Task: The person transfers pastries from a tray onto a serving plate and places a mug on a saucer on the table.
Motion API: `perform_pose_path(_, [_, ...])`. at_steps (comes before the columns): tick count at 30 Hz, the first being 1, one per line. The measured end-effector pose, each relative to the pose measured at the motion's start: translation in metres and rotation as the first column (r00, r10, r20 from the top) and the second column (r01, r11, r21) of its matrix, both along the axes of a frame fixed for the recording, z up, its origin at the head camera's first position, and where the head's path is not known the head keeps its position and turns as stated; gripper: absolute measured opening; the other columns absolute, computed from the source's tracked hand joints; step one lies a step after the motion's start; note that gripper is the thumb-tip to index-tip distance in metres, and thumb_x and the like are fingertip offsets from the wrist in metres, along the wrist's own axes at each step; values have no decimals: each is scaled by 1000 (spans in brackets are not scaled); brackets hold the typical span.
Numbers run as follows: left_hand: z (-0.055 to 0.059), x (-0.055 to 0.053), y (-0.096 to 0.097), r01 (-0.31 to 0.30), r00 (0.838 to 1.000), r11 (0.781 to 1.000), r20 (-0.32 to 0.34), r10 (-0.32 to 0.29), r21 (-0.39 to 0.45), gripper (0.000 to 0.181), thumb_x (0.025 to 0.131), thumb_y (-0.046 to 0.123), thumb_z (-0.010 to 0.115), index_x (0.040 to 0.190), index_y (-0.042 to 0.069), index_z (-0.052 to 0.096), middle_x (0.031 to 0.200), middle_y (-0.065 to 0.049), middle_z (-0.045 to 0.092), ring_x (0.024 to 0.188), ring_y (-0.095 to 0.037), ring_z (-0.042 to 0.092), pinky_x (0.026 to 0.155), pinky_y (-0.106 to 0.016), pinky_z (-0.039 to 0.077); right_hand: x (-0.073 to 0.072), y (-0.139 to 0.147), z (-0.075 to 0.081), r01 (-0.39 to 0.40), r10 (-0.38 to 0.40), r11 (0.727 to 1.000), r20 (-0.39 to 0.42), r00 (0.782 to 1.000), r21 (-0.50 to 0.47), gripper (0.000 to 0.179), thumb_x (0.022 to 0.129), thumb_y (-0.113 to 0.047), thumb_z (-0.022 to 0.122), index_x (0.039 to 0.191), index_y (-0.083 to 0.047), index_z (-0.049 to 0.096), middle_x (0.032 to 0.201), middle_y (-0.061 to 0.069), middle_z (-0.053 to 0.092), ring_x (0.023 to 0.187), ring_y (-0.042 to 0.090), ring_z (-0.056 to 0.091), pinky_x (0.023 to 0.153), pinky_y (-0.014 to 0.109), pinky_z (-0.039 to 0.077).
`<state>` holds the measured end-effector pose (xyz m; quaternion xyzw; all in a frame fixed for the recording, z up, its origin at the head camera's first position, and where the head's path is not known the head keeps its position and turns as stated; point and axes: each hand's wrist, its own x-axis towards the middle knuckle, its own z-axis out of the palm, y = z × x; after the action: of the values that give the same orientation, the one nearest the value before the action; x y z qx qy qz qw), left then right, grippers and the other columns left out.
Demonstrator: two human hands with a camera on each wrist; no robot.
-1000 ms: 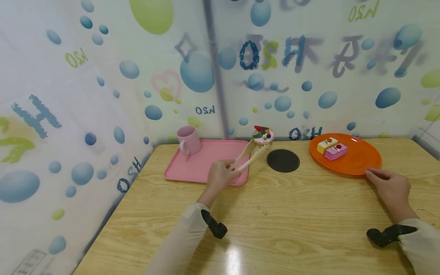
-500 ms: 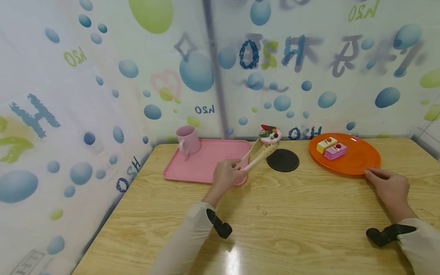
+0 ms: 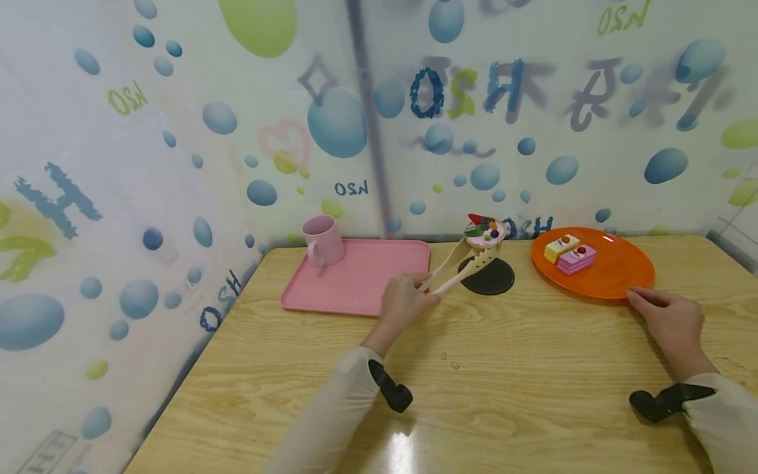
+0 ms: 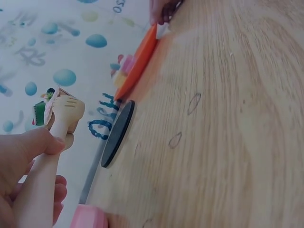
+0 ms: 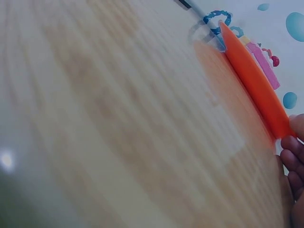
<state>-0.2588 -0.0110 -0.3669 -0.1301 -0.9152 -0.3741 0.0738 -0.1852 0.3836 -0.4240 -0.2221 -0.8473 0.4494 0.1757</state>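
Cupcake (image 3: 487, 235) sits in the air near the black mat (image 3: 496, 282), right of the frame's centre, held between the tips of the tongs (image 3: 464, 273), and from my remote seat I see the left hand (image 3: 405, 304) curled firmly round their handles while the right hand (image 3: 672, 324) pinches the lower right rim of the orange plate (image 3: 622, 263). I judge that a slackened left grip or a twist could drop it, and a right-hand tug could jostle the two cake slices (image 3: 570, 253).
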Motion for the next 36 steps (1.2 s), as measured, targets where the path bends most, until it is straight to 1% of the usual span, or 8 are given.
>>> perform_pose_path(3, [0, 0, 4, 14, 1000, 1000, -6, -14, -17, 41, 69, 20, 77, 109, 14, 69, 82, -1, 69, 64, -7, 55, 47, -19, 41, 0, 1, 0, -5, 5, 1000, -5, 1000, 7, 60, 88, -42, 55, 122, 8, 52, 63, -41, 34, 118, 47, 36, 101, 53, 22])
perform_pose_path(6, [-1, 0, 7, 25, 1000, 1000, 7, -25, -8, 42, 68, 20, 77, 109, 15, 70, 83, 0, 69, 67, -7, 55, 50, -19, 41, -1, 3, -1, -11, 11, 1000, -12, 1000, 16, 61, 88, -42, 56, 122, 9, 52, 64, -42, 34, 118, 47, 35, 101, 53, 21])
perform_pose_path(15, [-2, 5, 18, 56, 998, 998, 39, -57, 4, 43, 70, 22, 78, 112, 14, 68, 89, -2, 69, 65, -7, 55, 45, -20, 41, 0, 5, -5, -11, 11, 1000, -11, 1000, -1, 63, 87, -43, 57, 121, 10, 52, 62, -43, 34, 118, 45, 37, 99, 52, 25])
perform_pose_path(20, [-2, 6, 20, 61, 997, 998, 50, -61, 13, 43, 71, 22, 77, 112, 15, 68, 87, -1, 69, 66, -7, 55, 46, -20, 40, -1, 3, -4, -8, 8, 1000, -19, 1000, 7, 63, 86, -43, 58, 120, 11, 53, 61, -44, 34, 116, 44, 38, 99, 52, 26])
perform_pose_path(26, [-1, 8, 25, 64, 997, 997, 45, -66, 32, 44, 71, 21, 78, 113, 14, 68, 88, -3, 69, 68, -7, 58, 46, -20, 41, -3, 0, -3, -9, 10, 1000, -30, 1000, 28, 62, 86, -43, 58, 118, 11, 54, 60, -45, 33, 114, 43, 40, 97, 51, 27])
perform_pose_path(31, [-1, 9, 31, 83, 995, 996, 51, -85, 39, 45, 70, 21, 78, 113, 13, 67, 90, -3, 69, 68, -5, 57, 44, -20, 40, -3, 2, -3, -5, 6, 1000, -33, 999, 25, 63, 85, -43, 59, 117, 12, 55, 60, -44, 35, 108, 35, 45, 97, 51, 28])
perform_pose_path(34, [-2, 10, 36, 88, 994, 995, 65, -91, 46, 45, 70, 21, 79, 113, 14, 67, 89, -2, 69, 66, -4, 56, 44, -20, 40, -3, 3, -4, -5, 6, 1000, -37, 999, 30, 63, 85, -43, 59, 116, 12, 55, 60, -44, 35, 105, 34, 46, 97, 51, 28])
perform_pose_path(36, [-3, 11, 40, 86, 993, 995, 75, -89, 42, 45, 70, 21, 79, 113, 15, 68, 89, -1, 69, 65, -4, 55, 43, -20, 40, -2, 3, -4, -7, 8, 999, -39, 999, 35, 63, 86, -42, 59, 116, 12, 55, 61, -44, 35, 106, 38, 44, 97, 52, 28])
